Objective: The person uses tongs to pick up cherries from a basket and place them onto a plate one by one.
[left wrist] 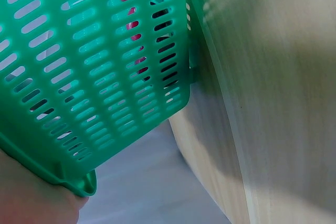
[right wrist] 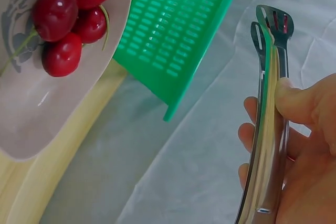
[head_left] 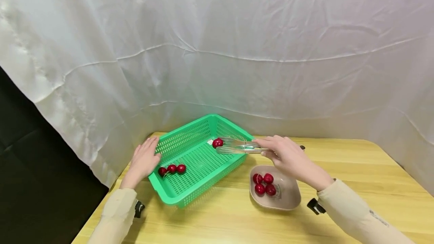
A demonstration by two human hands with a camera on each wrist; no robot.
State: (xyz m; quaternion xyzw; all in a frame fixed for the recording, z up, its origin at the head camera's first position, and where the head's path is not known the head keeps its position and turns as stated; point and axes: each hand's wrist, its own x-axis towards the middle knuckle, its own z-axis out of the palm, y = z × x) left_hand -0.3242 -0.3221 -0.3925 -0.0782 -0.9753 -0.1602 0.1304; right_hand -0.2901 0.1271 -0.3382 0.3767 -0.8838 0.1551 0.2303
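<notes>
My left hand (head_left: 144, 160) holds the left rim of a green plastic basket (head_left: 203, 189), fingers over its edge; the left wrist view shows part of that hand at the rim's corner. In my right hand (head_left: 286, 155) is a pair of metal tongs (right wrist: 271, 129), gripped between thumb and fingers. The slotted tips reach over the basket, right at a dark red cherry (head_left: 217, 143); whether they pinch it I cannot tell. Three more cherries (head_left: 171, 168) lie together at the basket's left end. Several cherries (head_left: 259, 189) sit in a pale pinkish bowl (head_left: 288, 199) below my right hand.
Both basket and bowl are on a light wooden table (head_left: 230, 221). A whitish cloth curtain (head_left: 217, 55) hangs behind the table's far edge. Dark material (head_left: 40, 168) covers the area left of the table. A small white label (head_left: 210, 142) lies beside the cherry at the tongs.
</notes>
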